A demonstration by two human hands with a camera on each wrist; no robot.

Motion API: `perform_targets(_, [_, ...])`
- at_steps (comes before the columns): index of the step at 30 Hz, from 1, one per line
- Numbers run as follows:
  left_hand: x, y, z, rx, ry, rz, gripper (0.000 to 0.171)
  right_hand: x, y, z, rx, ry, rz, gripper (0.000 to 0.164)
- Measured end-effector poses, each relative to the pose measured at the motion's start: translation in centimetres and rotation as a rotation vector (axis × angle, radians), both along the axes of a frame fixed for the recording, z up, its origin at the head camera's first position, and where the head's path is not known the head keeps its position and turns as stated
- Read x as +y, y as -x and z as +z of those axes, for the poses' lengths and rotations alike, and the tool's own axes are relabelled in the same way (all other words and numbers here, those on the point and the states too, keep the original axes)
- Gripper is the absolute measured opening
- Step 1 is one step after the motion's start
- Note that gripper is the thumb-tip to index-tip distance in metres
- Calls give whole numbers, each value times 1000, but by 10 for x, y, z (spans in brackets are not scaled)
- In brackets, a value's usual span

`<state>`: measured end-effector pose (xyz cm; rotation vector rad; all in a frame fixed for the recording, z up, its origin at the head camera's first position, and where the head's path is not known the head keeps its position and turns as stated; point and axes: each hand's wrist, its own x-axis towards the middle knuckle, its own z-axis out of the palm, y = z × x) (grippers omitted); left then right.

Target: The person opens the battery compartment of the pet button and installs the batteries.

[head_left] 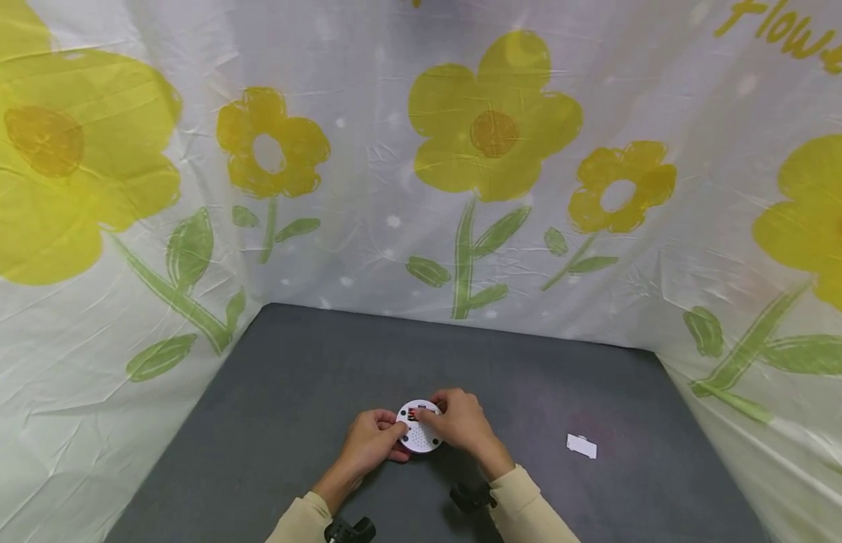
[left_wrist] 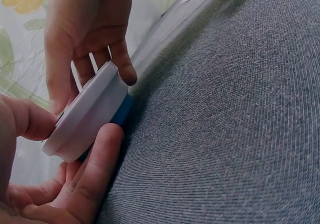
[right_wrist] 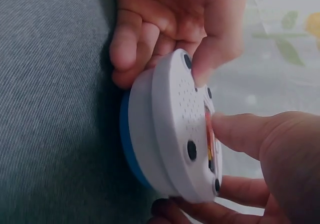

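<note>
A round white device is held over the table with its back face up. Speaker holes, black rubber feet and an uncovered battery slot show on that face; its far side is blue in both wrist views. My left hand grips the left edge, thumb on the back face and fingers beneath. At the opposite edge is my right hand. Its thumb presses on a red-orange battery in the slot, while its other fingers hold around the rim. How many batteries lie there is hidden by the thumb.
A small white battery cover lies on the dark grey table, right of the hands. A white curtain printed with yellow flowers hangs along the table's back and sides.
</note>
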<state>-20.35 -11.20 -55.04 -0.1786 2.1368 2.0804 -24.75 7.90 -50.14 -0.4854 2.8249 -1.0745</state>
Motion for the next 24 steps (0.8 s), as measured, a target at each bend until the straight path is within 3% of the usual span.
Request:
perform_targets(7, [1,1,0,2,-10,18,29,24,2,9,34,-31,-40,20])
perform_targets(16, [2,1,-1,-2,-22,21,28,81,6,24,90,-115,-134,13])
perform_targets(24, [2,1,-3,-7,-4,29,28,140,0,30,72,-234,-163,20])
